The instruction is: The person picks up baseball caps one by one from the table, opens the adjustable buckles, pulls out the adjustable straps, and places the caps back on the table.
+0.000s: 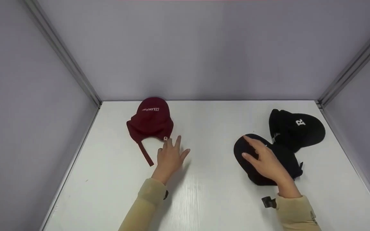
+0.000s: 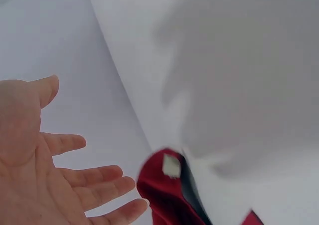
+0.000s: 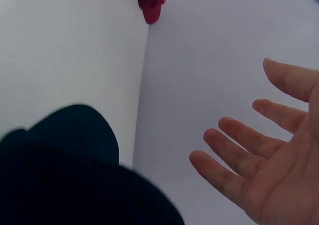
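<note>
A dark red cap [image 1: 151, 120] with white lettering lies at the back left of the white table, its strap trailing toward the front. My left hand [image 1: 169, 157] hovers near its lower right edge, fingers spread, holding nothing; in the left wrist view the cap [image 2: 169, 190] is apart from the palm. On the right, a dark navy or black cap [image 1: 284, 158] lies beneath my right hand [image 1: 265, 160], whose fingers are extended above its brim. The right wrist view shows that cap [image 3: 89, 170] below the open palm, with a gap between them.
Behind the dark cap, a black cap [image 1: 307, 128] with a white letter R lies at the back right, the two touching or overlapping. Grey panels [image 1: 210, 51] enclose the white table [image 1: 204, 179] at the back and both sides. A dark strap [image 1: 269, 202] sits at my right cuff.
</note>
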Demonstrator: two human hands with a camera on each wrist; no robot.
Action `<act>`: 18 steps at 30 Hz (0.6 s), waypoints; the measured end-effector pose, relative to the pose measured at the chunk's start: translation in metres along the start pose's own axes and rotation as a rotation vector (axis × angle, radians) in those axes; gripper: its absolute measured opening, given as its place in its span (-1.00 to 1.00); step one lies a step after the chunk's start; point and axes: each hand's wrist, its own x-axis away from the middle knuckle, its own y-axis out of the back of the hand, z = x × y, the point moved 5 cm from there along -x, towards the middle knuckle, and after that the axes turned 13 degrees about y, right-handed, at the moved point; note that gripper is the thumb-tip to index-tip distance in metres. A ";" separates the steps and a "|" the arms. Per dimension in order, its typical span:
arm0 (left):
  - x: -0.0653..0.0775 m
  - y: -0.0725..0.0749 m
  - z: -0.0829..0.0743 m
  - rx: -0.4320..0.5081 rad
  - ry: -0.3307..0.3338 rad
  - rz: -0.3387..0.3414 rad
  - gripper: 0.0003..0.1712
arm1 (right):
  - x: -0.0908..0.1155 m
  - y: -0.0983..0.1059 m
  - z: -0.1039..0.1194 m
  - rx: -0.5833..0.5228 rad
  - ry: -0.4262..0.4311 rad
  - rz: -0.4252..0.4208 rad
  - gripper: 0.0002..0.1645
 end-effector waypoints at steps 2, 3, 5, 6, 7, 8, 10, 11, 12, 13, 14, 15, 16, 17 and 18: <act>0.005 -0.001 -0.009 0.016 -0.027 -0.002 -0.20 | 0.005 0.008 -0.004 0.016 0.001 -0.022 -0.29; 0.007 -0.002 -0.013 0.025 -0.038 0.001 -0.20 | 0.007 0.012 -0.006 0.028 0.001 -0.034 -0.29; 0.012 -0.004 -0.021 0.039 -0.059 0.009 -0.21 | 0.011 0.019 -0.010 0.050 0.001 -0.059 -0.30; 0.015 -0.005 -0.025 0.044 -0.068 0.015 -0.21 | 0.014 0.023 -0.012 0.062 0.000 -0.069 -0.30; 0.018 -0.007 -0.029 0.047 -0.076 0.023 -0.21 | 0.016 0.026 -0.015 0.073 -0.005 -0.079 -0.31; 0.020 -0.008 -0.033 0.046 -0.086 0.028 -0.21 | 0.019 0.029 -0.017 0.084 -0.009 -0.088 -0.31; 0.025 -0.010 -0.040 0.050 -0.105 0.039 -0.22 | 0.025 0.035 -0.022 0.101 -0.024 -0.106 -0.32; 0.028 -0.011 -0.043 0.052 -0.114 0.037 -0.22 | 0.028 0.038 -0.024 0.105 -0.035 -0.108 -0.32; 0.030 -0.012 -0.046 0.051 -0.120 0.039 -0.22 | 0.031 0.040 -0.026 0.110 -0.042 -0.113 -0.32; 0.032 -0.013 -0.049 0.050 -0.126 0.041 -0.22 | 0.034 0.043 -0.029 0.115 -0.053 -0.117 -0.32; 0.034 -0.015 -0.052 0.049 -0.133 0.042 -0.22 | 0.037 0.045 -0.031 0.119 -0.064 -0.119 -0.32; 0.036 -0.016 -0.055 0.048 -0.139 0.044 -0.22 | 0.039 0.048 -0.033 0.122 -0.078 -0.119 -0.31; 0.037 -0.017 -0.058 0.045 -0.146 0.044 -0.22 | 0.042 0.050 -0.035 0.125 -0.091 -0.118 -0.31; 0.039 -0.017 -0.060 0.043 -0.150 0.047 -0.23 | 0.044 0.052 -0.037 0.131 -0.104 -0.117 -0.30; 0.040 -0.018 -0.063 0.039 -0.155 0.051 -0.22 | 0.046 0.054 -0.039 0.136 -0.115 -0.120 -0.30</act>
